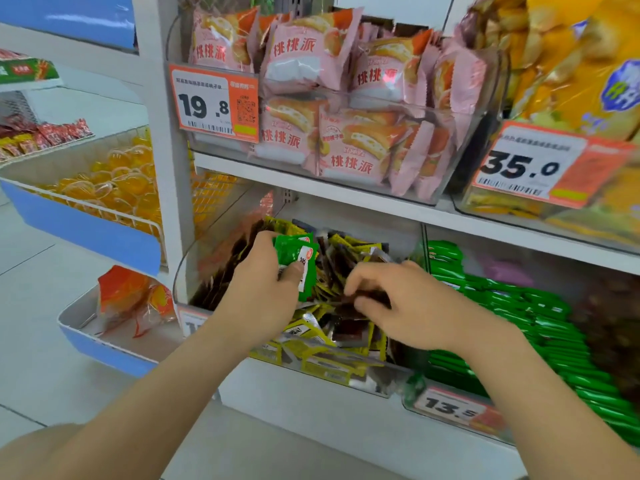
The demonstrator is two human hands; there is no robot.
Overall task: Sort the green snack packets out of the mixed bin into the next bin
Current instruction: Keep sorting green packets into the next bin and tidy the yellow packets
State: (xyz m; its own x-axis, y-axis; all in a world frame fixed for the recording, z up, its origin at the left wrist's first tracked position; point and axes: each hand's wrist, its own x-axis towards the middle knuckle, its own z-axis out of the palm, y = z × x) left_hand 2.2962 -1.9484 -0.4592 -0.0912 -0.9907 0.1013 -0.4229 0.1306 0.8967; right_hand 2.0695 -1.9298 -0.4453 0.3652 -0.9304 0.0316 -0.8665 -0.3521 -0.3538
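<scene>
A clear mixed bin point(180, 278) on the lower shelf holds several yellow and dark brown snack packets point(332, 341). My left hand point(266, 289) is over the bin's left part and grips a small bunch of green snack packets point(294, 254) with white and red labels. My right hand point(405, 303) reaches into the middle of the pile, thumb and fingers pinched on a dark brown packet point(367, 297). The neighbouring bin point(412, 393) on the right is filled with rows of green packets point(519, 306).
The shelf above carries a bin of pink cake packs point(311, 64) with a 19.8 price tag point(214, 102), and a bin of yellow bags point(571, 64) tagged 35.0. A 13.5 tag point(450, 407) hangs on the green bin. A blue-fronted rack point(86, 230) stands left.
</scene>
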